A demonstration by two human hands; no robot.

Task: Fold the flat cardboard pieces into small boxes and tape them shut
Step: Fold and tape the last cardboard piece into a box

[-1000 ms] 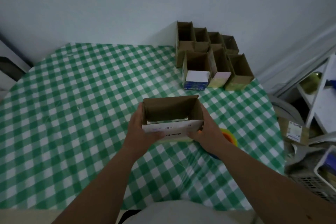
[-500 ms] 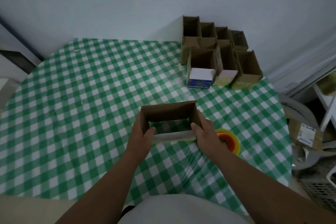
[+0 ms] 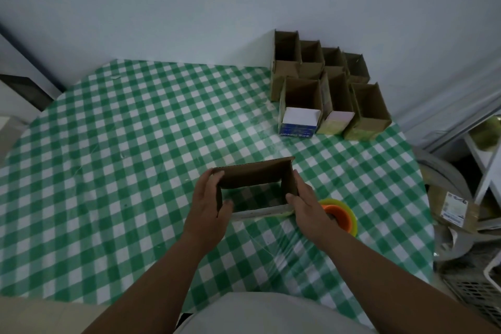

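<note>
On the checked table (image 3: pixel 135 144) | brown box (image 3: pixel 254 173) open-topped, upright | left hand (image 3: pixel 208 206), right hand (image 3: pixel 309 203) grip its sides

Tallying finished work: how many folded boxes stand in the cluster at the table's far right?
7, possibly more hidden: four in the back row by the wall, three in front.
</note>
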